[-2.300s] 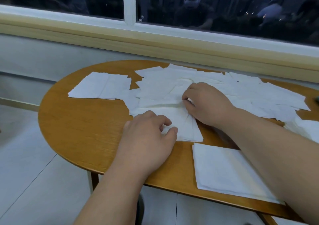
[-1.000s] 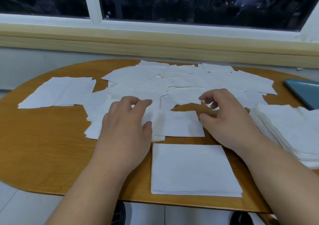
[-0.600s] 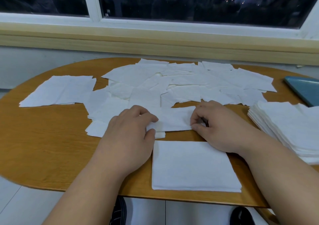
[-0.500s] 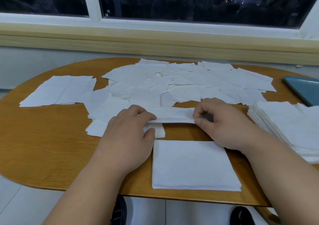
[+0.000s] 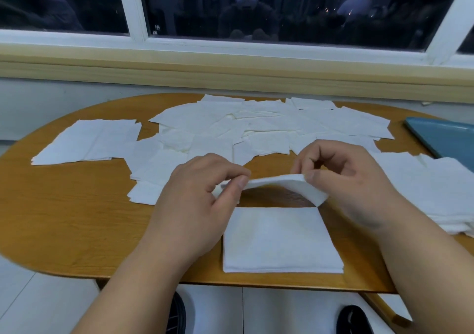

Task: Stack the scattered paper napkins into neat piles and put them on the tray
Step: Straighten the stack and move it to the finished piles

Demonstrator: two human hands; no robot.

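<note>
Loose white paper napkins (image 5: 87, 141) lie all over the far side of the oval wooden table (image 5: 64, 205). The left hand (image 5: 195, 205) pinches one end of a folded white napkin (image 5: 279, 183) and the right hand (image 5: 343, 180) pinches the other end. It's lifted just behind a squared-up white napkin pile (image 5: 279, 241). Further right sits a thicker napkin stack (image 5: 431, 187), then the flat blue tray (image 5: 446, 136) at the table's edge.
</note>
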